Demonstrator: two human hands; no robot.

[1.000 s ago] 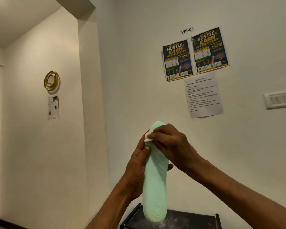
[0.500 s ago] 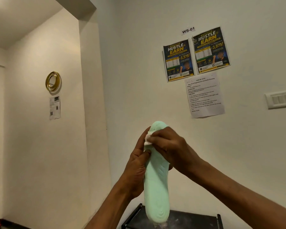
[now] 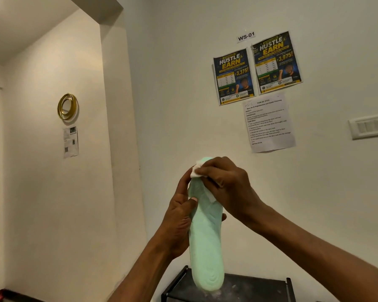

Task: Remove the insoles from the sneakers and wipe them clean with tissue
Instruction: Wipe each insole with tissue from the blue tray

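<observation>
While left hand (image 3: 179, 216) clasps upright insole (image 3: 205, 243), right hand (image 3: 225, 184) pinches tissue (image 3: 196, 171) atop.

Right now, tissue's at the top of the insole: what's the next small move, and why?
Probably drag the tissue down the mint insole. The right hand presses it at the upper tip, the left hand grips the edge, and the long stretch below lies bare.

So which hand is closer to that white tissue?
Right. The right hand presses the tissue onto the top end of the green insole; the left hand grips the insole's edge just below it.
</observation>
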